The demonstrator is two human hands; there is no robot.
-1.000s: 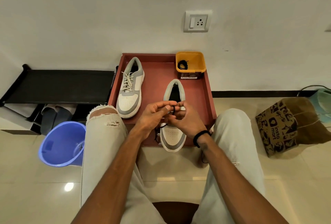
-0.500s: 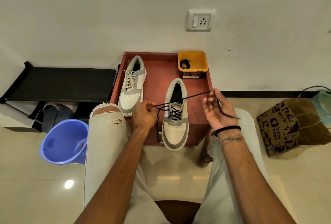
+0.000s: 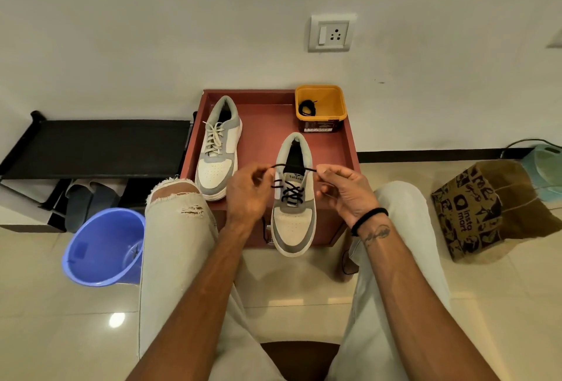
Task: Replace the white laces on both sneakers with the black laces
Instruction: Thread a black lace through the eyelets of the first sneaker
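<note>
Two white-and-grey sneakers stand on a red-brown tray table [image 3: 264, 125]. The left sneaker [image 3: 217, 149] carries white laces [image 3: 213, 138]. The right sneaker [image 3: 293, 198] pokes its toe over the table's front edge and is threaded with a black lace [image 3: 291, 192] crossed through the lower eyelets. My left hand [image 3: 248, 195] pinches one end of that lace at the shoe's left side. My right hand [image 3: 343, 190] pinches the other end at the right side. The lace runs taut between both hands across the tongue. A second black lace [image 3: 307, 107] lies coiled in an orange tub [image 3: 331, 100].
A blue bucket [image 3: 103, 248] stands on the floor at my left knee. A black low shelf [image 3: 100, 146] with slippers under it is at the left. A brown paper bag [image 3: 486, 207] sits at the right. My knees flank the table's front.
My hands, together over the shoe a second ago, pulled the lace ends wide apart, then came back in. Both now hold the ends close to the shoe's top eyelets.
</note>
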